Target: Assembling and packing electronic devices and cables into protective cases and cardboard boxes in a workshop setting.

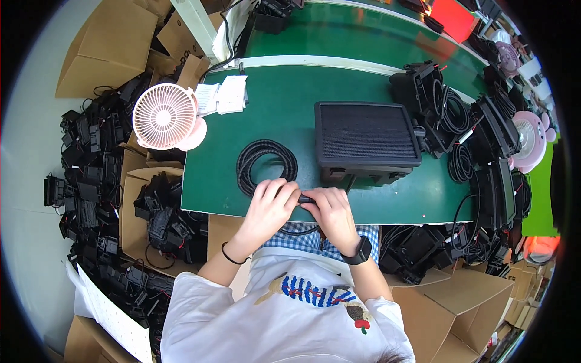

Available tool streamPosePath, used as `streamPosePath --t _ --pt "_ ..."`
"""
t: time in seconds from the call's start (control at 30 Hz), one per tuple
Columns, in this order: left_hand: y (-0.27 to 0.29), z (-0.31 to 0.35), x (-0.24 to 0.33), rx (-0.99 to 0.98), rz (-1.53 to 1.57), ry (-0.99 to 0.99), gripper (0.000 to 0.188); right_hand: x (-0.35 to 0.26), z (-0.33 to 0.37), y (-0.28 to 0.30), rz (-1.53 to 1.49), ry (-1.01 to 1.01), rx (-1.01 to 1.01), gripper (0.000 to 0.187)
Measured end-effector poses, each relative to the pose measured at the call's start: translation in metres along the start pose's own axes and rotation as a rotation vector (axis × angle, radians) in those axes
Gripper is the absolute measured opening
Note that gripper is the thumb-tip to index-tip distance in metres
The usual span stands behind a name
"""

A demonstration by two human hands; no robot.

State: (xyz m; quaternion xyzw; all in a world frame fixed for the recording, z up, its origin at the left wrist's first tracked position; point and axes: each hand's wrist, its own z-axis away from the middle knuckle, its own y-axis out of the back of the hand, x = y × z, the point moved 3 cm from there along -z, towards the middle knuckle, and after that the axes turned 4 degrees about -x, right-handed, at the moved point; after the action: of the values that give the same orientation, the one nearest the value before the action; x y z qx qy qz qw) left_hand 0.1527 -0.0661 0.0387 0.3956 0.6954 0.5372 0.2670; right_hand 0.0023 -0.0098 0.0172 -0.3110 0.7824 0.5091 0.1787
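With twelve o'clock pointing straight ahead of the person, both hands were close together at the near edge of the green table (284,97), almost meeting at a black cable piece (307,199). The piece lay between them: at about three o'clock from the left hand (272,202) and at about ten from the right hand (330,210). The left hand was narrowed, its thumb and fingers pinched round one end; the right hand gripped the other end in the same way, so only a short dark stretch showed. Fingers covered the rest, and whether its ends were joined could not be told.

A dark cable loop (298,233) hung at six o'clock, below the table edge and in front of the checked cloth on the lap. At ten o'clock, just beside the left hand, a black ribbed coil (244,166) lay flat on the table. Between one and two o'clock, near the right hand yet apart from it, stood a black device (368,133) with a dark, framed upper panel; a thin lead (350,183) ran from beneath it toward the right hand.

Farther off, a pale fan (164,117) stood at ten o'clock, white papers (231,95) lay at eleven, and more black devices (423,91) with coiled cables were heaped at two.
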Motion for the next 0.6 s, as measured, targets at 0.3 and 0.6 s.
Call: streamPosePath --t 0.3,0.6 --pt "-0.004 0.001 -0.001 0.113 -0.027 -0.122 0.025 -0.001 -0.006 -0.007 0.225 0.010 -0.218 0.024" --pt "-0.012 0.006 -0.001 0.085 0.041 -0.146 0.026 0.011 -0.020 -0.003 -0.112 -0.251 -0.395 0.033"
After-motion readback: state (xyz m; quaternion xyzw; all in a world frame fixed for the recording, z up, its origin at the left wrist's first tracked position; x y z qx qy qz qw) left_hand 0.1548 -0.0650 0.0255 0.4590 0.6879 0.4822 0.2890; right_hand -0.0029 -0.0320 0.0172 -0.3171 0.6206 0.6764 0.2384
